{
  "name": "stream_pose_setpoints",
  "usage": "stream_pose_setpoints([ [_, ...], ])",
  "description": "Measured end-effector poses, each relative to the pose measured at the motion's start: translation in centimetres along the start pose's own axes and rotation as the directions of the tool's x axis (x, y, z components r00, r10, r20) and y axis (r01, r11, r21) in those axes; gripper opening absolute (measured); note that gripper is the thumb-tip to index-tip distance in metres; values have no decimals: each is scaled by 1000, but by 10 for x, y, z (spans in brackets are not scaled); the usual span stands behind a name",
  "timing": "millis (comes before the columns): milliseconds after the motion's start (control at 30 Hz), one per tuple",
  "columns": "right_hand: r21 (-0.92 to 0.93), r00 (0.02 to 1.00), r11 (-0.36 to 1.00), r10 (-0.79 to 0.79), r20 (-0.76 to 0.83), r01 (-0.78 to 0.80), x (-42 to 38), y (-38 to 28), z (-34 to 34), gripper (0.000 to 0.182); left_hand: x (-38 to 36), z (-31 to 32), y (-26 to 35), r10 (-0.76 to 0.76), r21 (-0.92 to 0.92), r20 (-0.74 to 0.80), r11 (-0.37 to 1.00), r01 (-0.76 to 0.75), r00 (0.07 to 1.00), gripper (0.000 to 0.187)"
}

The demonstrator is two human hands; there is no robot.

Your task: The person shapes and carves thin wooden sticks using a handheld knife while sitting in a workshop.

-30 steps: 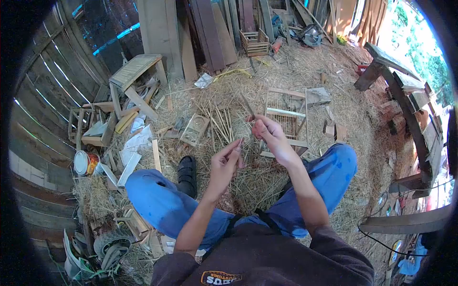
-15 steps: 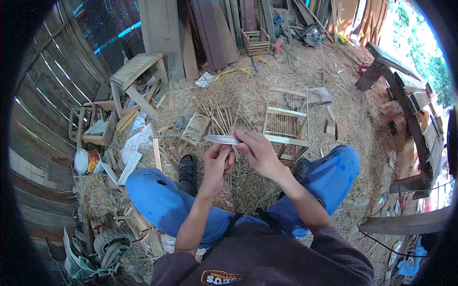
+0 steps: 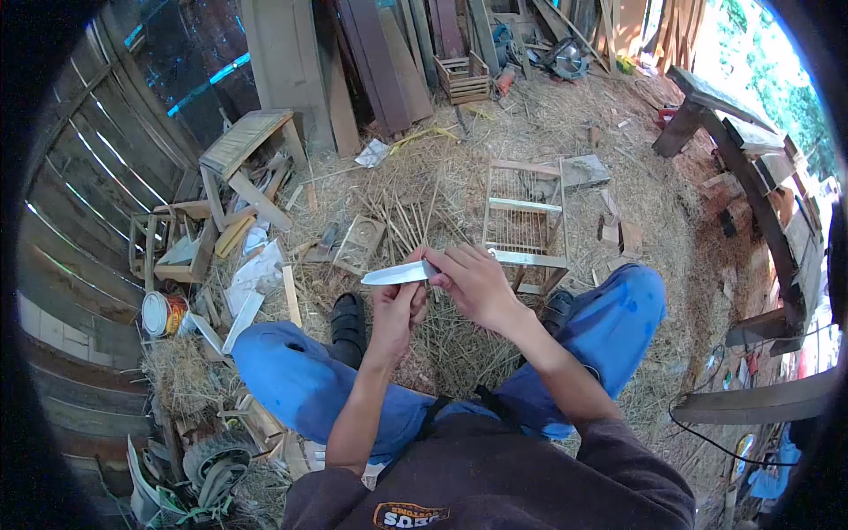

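My right hand (image 3: 477, 287) grips a knife whose broad, pale blade (image 3: 396, 273) points left across the space above my left hand. The knife's handle is hidden in my fingers. Just below the blade, my left hand (image 3: 396, 316) is closed, fingers pinched together; what it holds, if anything, is too small and covered to make out. Beyond both hands, thin wooden sticks (image 3: 405, 223) lie loosely on the straw. To their left rests a small wooden panel (image 3: 360, 244) with round marks. A wooden cage-like frame with thin bars (image 3: 526, 205) lies to the right.
Straw and shavings cover the ground. At left are a slanted wooden stand (image 3: 247, 141), a paint can (image 3: 164, 314) and scrap wood. Boards (image 3: 375, 71) lean at the back, with a slatted crate (image 3: 462, 78) and a circular saw (image 3: 565, 60). A timber bench (image 3: 751, 168) is at right.
The knife blade has moved slightly left and down and now tilts, its broad side showing more. Both hands stay close together. The whole view has shifted a little.
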State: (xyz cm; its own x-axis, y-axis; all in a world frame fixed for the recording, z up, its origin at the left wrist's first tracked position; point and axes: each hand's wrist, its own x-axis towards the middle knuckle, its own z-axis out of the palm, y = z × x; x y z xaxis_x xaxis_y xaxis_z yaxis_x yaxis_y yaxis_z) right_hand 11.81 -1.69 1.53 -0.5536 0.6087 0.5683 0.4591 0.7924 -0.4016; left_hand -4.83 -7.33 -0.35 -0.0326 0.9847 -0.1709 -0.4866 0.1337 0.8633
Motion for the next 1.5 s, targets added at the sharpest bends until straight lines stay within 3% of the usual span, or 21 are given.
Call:
stream_pose_setpoints([
  [300,-93,992,991,-102,-69,95,8,10,-5,41,1,-1,5,2,-39,43,999,-1,999,45],
  [600,-127,997,991,-57,-47,50,12,9,-14,46,2,-2,7,25,29,34,999,-26,999,41],
  [700,-257,990,963,44,-134,-78,1,58,-10,28,-10,-3,16,-14,117,86,993,4,996,39],
  [767,-202,870,948,122,-478,-244,12,75,-36,13,-18,-2,9,-36,127,118,992,21,992,39],
  [867,-141,855,953,169,-491,-270,16,58,-51,12,-14,-2,4,-32,121,114,992,18,993,39],
  [933,-335,977,918,187,-103,-211,3,39,-36,22,-10,-4,3,-15,112,108,994,3,994,39],
  [967,-70,978,995,51,-204,-66,-6,30,-18,32,-11,-3,4,3,82,111,997,-12,994,38],
  [1033,-131,984,977,158,-86,-168,5,5,-15,30,-16,-1,9,31,38,117,999,-36,993,36],
  [1133,20,951,966,256,-173,-256,12,33,-4,28,-10,4,4,196,-23,47,980,-195,979,30],
  [1233,-36,924,960,258,-284,-279,9,40,-14,35,-1,4,1,227,-99,0,969,-226,974,27],
  [1267,49,892,936,347,-289,-348,7,36,-17,33,1,2,-1,225,-81,-8,971,-225,974,26],
  [1367,114,882,955,298,-365,-276,5,32,-16,34,4,-1,-4,233,-18,-49,972,-234,971,24],
  [1500,64,950,990,138,-280,-125,2,25,-12,29,0,8,3,265,114,-122,961,-252,957,20],
])
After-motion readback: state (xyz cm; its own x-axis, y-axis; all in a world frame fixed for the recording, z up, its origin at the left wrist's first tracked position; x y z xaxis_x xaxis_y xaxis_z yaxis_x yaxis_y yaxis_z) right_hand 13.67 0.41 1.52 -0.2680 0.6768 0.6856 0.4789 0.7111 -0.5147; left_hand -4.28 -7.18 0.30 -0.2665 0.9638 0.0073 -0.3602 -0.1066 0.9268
